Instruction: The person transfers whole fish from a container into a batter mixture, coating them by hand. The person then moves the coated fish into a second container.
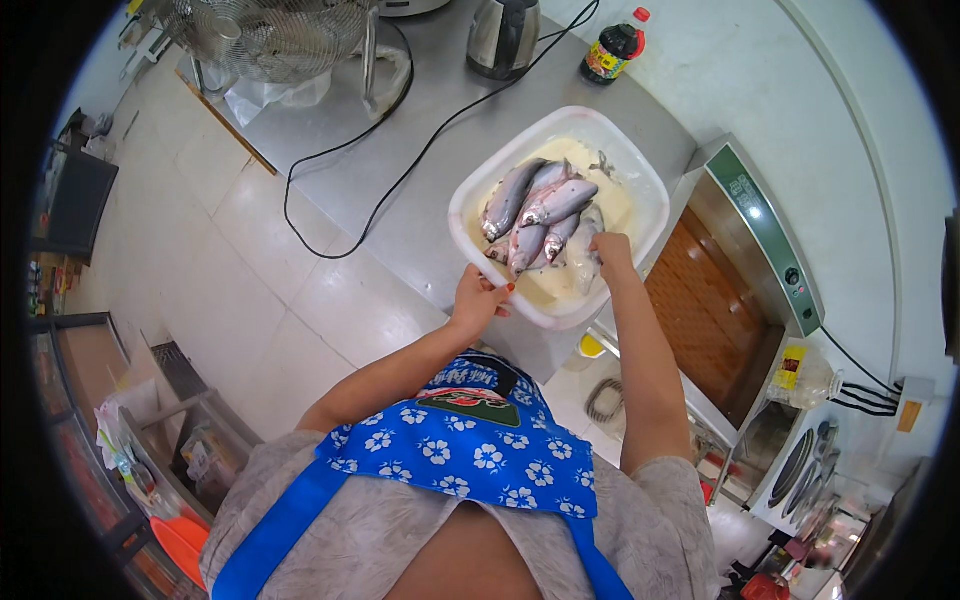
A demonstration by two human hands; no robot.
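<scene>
Several whole fish lie heaped in a white plastic tub, in a pale yellow batter-like mixture. My left hand grips the near left rim of the tub, its thumb on the rim. At the right inside of the tub, my right hand has its fingers on a batter-coated fish, which lies apart from the main heap; the fingertips are partly hidden, and they seem to pinch it.
The tub stands on a steel table. Beyond are an electric kettle, a dark sauce bottle, a loose black cable and a metal fan. A green-fronted electric griddle stands close on the right.
</scene>
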